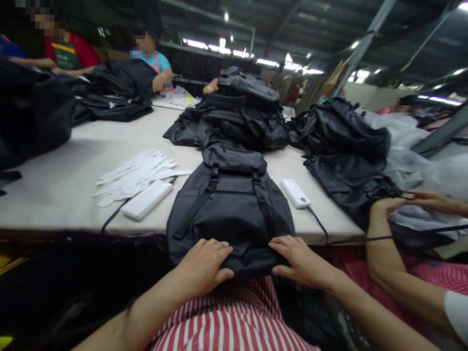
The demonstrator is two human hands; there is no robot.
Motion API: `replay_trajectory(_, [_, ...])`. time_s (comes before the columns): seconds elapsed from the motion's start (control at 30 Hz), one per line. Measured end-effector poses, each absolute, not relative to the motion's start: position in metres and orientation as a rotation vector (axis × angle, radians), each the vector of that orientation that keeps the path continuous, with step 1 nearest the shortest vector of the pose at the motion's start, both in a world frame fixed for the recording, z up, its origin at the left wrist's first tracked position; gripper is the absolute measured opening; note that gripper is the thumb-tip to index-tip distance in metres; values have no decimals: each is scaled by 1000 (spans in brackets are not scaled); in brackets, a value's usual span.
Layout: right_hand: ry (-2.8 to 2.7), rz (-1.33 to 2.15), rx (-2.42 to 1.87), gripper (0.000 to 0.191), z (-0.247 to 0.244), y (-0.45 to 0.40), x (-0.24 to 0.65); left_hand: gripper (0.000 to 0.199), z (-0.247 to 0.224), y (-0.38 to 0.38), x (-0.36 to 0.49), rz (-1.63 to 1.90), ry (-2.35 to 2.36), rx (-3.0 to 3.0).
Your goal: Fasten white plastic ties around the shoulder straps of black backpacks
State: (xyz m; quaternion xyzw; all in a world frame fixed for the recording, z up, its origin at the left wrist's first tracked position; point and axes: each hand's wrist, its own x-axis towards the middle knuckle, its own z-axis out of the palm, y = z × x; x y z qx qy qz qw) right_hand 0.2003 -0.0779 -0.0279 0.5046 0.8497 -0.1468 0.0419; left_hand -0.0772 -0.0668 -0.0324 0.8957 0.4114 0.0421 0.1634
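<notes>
A black backpack (230, 219) lay flat on a pale work table (69, 195), its near end projecting past the table edge toward the wearer. The top flap was closed, with two vertical straps and buckles fastened across it. Contents were not visible.

The left hand (203, 263) and right hand (300, 261) both rested on the near end of the backpack, either side of its centre and well apart. Both were open and flat, with fingers slightly spread, and neither closed on a strap or other part. The backpack's main body extended directly ahead of both hands.

A stack of black bags (237, 114) stood farther along the table, contents likewise not visible. Just left of the backpack, a white power bank (146, 200) with a black cable lay beside a spread of white cut pieces (135, 175). Just right of it, a second white power bank (295, 193) lay with its cable running over the table edge. Farther right, a co-worker's hands (431, 201) held a black cord above another black bag (347, 190), which lay at the table edge.
</notes>
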Motion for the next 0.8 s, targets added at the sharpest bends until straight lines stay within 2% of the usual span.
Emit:
replay_trajectory(0.1, [2618,-248,1461,47,-36,-71,190,49,-45,-61,-72,11,1226,2621])
replay_trajectory(0.23, [2679,-12,1278,12,-49,-67,176,48,-62,-60,-73,-60,1343,2707])
replay_trajectory(0.3, [2745,28,1221,8,-53,-69,175,39,-66,-60,-73,-58,1378,2719])
replay_trajectory(0.43, [2912,176,1352,11,-52,-88,185,16,-59,-62,-76,73,1384,2693])
replay_trajectory(0.53, [2999,264,1534,19,-41,-106,193,6,-41,-64,-81,383,1419,2722])
replay_trajectory(0.6, [3009,176,1664,23,-29,-111,193,7,-30,-64,-85,713,1412,2795])
replay_trajectory(0.7, [2976,-80,1789,54,-10,-102,184,15,-22,-60,-91,1174,1245,2902])
replay_trajectory(0.77, [2941,-237,1752,68,-5,-88,176,17,-23,-58,-93,1323,1139,2932])
replay_trajectory(0.8, [2906,-321,1721,68,-5,-80,172,18,-25,-58,-93,1335,1123,2938])
